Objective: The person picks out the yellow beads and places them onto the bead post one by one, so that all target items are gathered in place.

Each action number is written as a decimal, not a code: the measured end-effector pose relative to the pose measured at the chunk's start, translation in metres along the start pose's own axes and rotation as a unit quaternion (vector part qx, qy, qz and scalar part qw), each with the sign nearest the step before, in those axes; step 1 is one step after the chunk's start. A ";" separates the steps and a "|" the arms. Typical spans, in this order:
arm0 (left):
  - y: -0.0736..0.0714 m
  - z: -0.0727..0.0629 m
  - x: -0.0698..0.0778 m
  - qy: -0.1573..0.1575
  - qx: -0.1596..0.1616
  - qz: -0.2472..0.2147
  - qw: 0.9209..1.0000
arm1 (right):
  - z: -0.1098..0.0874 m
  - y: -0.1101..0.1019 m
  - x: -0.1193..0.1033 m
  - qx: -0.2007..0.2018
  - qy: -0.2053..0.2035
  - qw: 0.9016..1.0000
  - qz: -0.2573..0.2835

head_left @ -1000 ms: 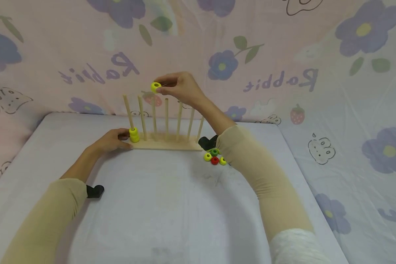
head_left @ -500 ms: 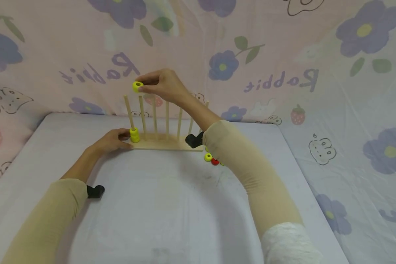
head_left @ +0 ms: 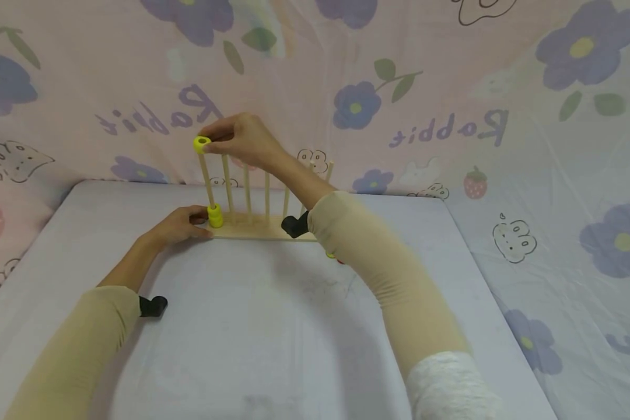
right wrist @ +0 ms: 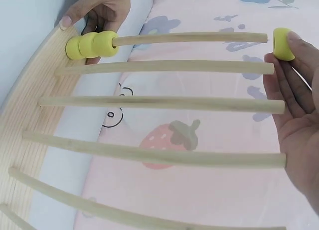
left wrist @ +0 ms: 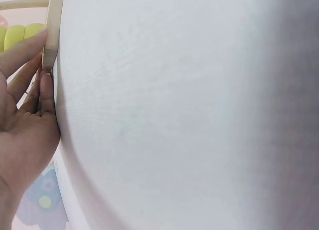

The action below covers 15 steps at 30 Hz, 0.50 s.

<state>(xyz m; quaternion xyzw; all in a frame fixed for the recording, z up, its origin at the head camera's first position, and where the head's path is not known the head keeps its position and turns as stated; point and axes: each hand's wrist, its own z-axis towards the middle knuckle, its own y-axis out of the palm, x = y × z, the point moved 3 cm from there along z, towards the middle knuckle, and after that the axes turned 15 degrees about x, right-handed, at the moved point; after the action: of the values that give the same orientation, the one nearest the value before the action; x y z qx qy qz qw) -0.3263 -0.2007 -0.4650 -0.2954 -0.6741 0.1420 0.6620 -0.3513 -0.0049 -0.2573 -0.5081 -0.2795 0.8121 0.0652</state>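
Note:
A wooden peg rack (head_left: 265,229) stands on the table, its pegs in a row along a flat base. Three stacked yellow beads (right wrist: 91,44) sit at the bottom of the leftmost peg (right wrist: 192,38). My right hand (head_left: 247,140) pinches another yellow bead (right wrist: 282,44) between thumb and fingers. In the right wrist view this bead is just off that peg's tip, in line with it. My left hand (head_left: 175,226) holds the left end of the base, its thumb (right wrist: 66,22) at the edge and fingers around the end beside the stacked beads.
Loose beads (head_left: 331,254) lie on the table right of the rack, mostly hidden under my right forearm. A patterned cloth (head_left: 294,76) with flowers and lettering hangs behind the white table (head_left: 241,326). Other bare pegs (right wrist: 164,103) stand close beside the leftmost one.
My right hand has carried the yellow bead left across the pegs, then slightly down to the top of the leftmost peg. My left hand has stayed at the base.

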 end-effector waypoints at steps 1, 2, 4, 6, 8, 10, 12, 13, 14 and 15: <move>0.000 0.000 0.000 0.000 0.000 0.000 1.000 | 0.000 0.001 0.000 -0.002 0.001 1.000 -0.002; 0.000 0.000 0.001 0.002 -0.001 -0.003 1.000 | 0.000 0.002 0.000 -0.005 0.002 1.000 -0.005; 0.000 0.000 0.002 0.004 -0.002 -0.002 1.000 | 0.000 0.004 0.001 -0.009 0.000 1.000 -0.014; 0.000 -0.001 0.002 0.004 -0.002 -0.002 1.000 | 0.001 0.006 0.001 -0.013 -0.003 1.000 -0.021; 0.000 -0.002 0.002 0.006 -0.003 0.000 1.000 | 0.002 0.007 0.002 -0.015 -0.004 0.999 -0.027; 0.000 -0.003 0.003 0.001 -0.001 0.001 1.000 | 0.003 0.008 0.003 -0.021 -0.007 0.999 -0.035; 0.000 -0.004 0.004 0.001 -0.003 0.000 1.000 | 0.003 0.009 0.003 -0.027 -0.006 0.999 -0.045; 0.000 -0.004 0.005 0.001 -0.003 0.000 1.000 | 0.004 0.009 0.002 -0.031 -0.006 0.998 -0.053; 0.000 -0.005 0.006 0.001 -0.003 -0.002 1.000 | 0.004 0.010 0.002 -0.035 -0.005 0.998 -0.061; 0.001 -0.004 0.006 0.002 -0.003 -0.003 1.000 | 0.004 0.010 0.002 -0.039 -0.005 0.997 -0.071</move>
<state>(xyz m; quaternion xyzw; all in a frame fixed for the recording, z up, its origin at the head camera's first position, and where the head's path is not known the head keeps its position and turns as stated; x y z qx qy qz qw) -0.3214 -0.1976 -0.4604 -0.2958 -0.6741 0.1375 0.6627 -0.3540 -0.0139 -0.2631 -0.4848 -0.3468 0.7965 0.1010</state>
